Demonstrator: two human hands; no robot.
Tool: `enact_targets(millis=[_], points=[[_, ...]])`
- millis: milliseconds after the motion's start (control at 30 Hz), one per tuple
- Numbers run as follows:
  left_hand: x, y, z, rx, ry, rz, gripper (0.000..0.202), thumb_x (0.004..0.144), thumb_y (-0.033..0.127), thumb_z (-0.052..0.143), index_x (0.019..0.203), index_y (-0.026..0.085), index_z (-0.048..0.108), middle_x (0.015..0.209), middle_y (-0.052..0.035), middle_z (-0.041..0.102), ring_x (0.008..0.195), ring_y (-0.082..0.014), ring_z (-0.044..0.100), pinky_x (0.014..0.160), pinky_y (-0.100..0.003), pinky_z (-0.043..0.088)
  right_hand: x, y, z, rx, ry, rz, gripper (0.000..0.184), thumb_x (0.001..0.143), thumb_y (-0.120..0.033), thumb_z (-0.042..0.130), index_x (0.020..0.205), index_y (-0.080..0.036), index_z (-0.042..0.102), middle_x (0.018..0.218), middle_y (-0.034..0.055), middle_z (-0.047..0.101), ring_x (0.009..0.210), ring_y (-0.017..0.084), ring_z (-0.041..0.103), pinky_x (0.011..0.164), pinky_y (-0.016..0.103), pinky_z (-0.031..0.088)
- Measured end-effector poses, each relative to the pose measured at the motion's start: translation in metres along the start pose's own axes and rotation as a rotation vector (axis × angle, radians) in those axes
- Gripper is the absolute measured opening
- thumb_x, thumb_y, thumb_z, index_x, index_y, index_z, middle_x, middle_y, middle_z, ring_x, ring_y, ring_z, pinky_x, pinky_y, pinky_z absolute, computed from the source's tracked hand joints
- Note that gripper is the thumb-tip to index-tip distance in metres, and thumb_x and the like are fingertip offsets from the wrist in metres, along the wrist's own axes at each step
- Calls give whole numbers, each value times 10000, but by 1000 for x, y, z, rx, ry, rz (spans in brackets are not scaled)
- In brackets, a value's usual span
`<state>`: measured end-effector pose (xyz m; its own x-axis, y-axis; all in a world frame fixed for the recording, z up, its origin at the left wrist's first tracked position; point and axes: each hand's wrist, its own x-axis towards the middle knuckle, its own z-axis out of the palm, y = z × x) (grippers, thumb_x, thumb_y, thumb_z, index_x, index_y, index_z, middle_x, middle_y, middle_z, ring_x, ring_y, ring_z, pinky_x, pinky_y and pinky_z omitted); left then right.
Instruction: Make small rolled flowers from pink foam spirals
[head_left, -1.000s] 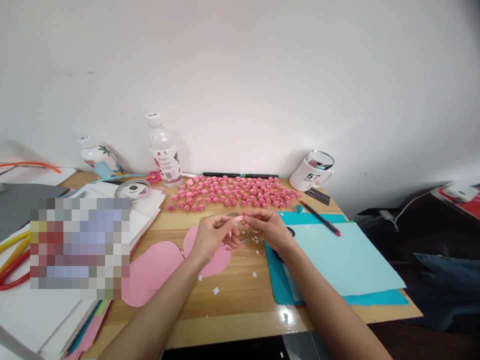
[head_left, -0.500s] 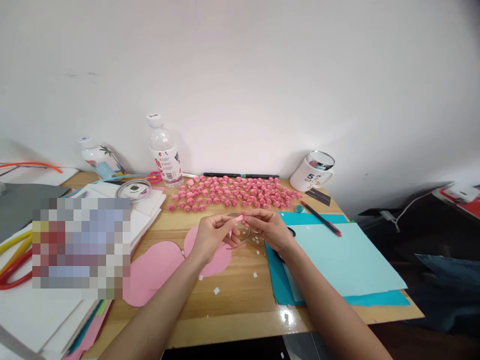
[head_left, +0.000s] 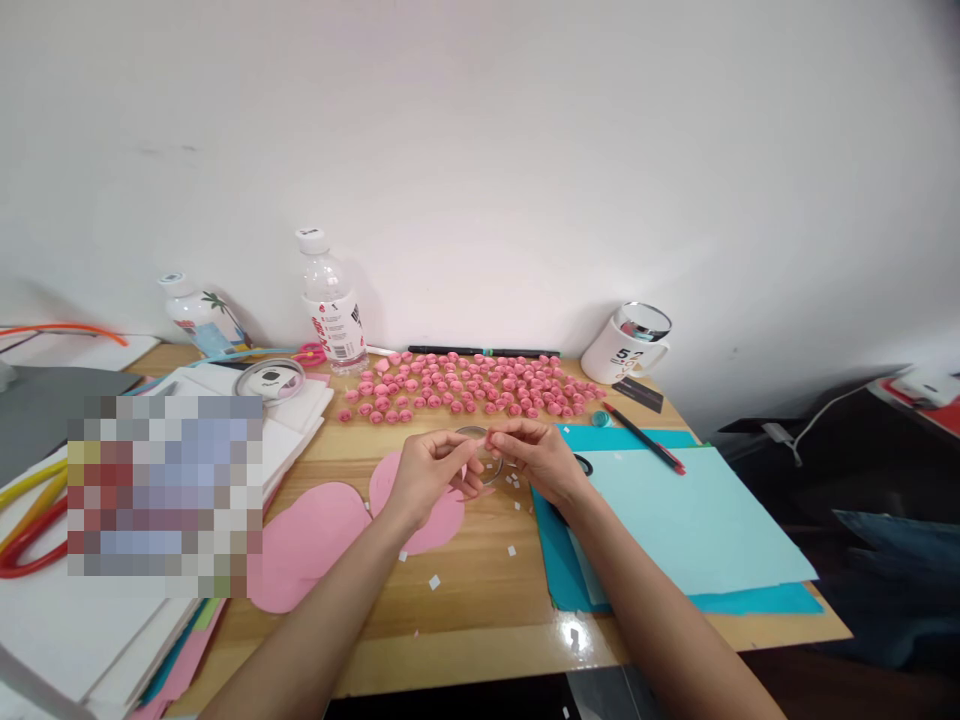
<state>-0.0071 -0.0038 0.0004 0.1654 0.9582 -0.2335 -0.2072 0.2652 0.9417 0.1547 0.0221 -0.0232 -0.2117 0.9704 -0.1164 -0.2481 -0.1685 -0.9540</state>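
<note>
My left hand and my right hand meet over the middle of the wooden table. Both pinch a small pink paper strip between their fingertips. Under the hands lies a clear tape roll, partly hidden. Two pink paper pieces lie flat to the left below my left hand. Behind the hands, several small rolled pink paper roses are spread in rows.
Light blue paper sheets with a red pen lie on the right. A white mug stands at the back right, two water bottles at the back left. White boards and a tape roll fill the left side. Small white scraps dot the table.
Both hands stay almost still; the fingertips shift slightly on the pink strip. The view drifted a little.
</note>
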Motion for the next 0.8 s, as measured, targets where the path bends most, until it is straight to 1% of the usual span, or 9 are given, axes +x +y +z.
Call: enact_targets(millis=[100,167,333,433,533,600,667,733,800], points=[[-1,3,1,12,25,7,228,676,337,677,672,116,622,552,-4,596,420,-106,562,424,-240,503,-1,-2,1,-18,-14,20,191,606,-291,754,760,-187,713,720,24,699,663,127,612,648,252,459],[-2,3,1,3,22,-4,230,668,339,682,671,118,621,554,-3,599,416,-106,559,429,-248,509,-1,-4,2,-20,-12,21,201,596,-285,760,764,-187,712,725,25,701,655,124,613,637,248,462],[-1,0,1,-15,-13,-21,201,675,316,673,665,123,618,554,-7,615,425,-116,571,432,-251,499,-2,-3,2,-1,-12,-7,150,588,-263,769,662,-176,672,576,-11,653,525,85,554,538,213,423],[-1,0,1,-1,-25,-6,191,696,307,655,661,122,623,551,-18,623,454,-127,589,453,-246,491,-1,-1,1,6,-10,-19,135,596,-255,767,646,-177,669,536,-24,633,507,73,537,532,203,414],[-1,0,0,24,4,6,199,695,317,658,664,123,626,564,-18,623,444,-117,580,442,-231,469,0,1,-1,5,-9,-11,134,614,-276,754,694,-186,695,631,-1,674,577,91,576,592,220,443],[-1,1,0,20,20,10,208,689,329,664,666,126,625,567,-13,618,437,-115,574,435,-231,464,1,2,-1,-7,-17,8,167,620,-288,748,751,-192,709,724,20,697,657,116,606,656,246,463],[0,0,-1,11,13,14,215,693,339,659,667,128,624,566,-13,615,440,-118,573,437,-237,467,1,1,-1,-16,-21,18,200,614,-291,751,785,-196,710,764,30,701,700,133,617,693,267,469],[0,0,-1,13,-5,26,213,700,335,652,660,129,620,571,-14,618,441,-114,571,433,-230,459,0,0,-1,-15,-21,9,194,605,-291,756,765,-194,703,715,20,693,662,128,608,662,263,466],[0,-1,-1,25,-19,29,210,703,331,649,663,126,621,574,-17,622,438,-111,569,417,-217,439,0,-1,0,-10,-22,-6,166,601,-290,760,707,-187,683,624,1,666,580,106,578,593,241,446]])
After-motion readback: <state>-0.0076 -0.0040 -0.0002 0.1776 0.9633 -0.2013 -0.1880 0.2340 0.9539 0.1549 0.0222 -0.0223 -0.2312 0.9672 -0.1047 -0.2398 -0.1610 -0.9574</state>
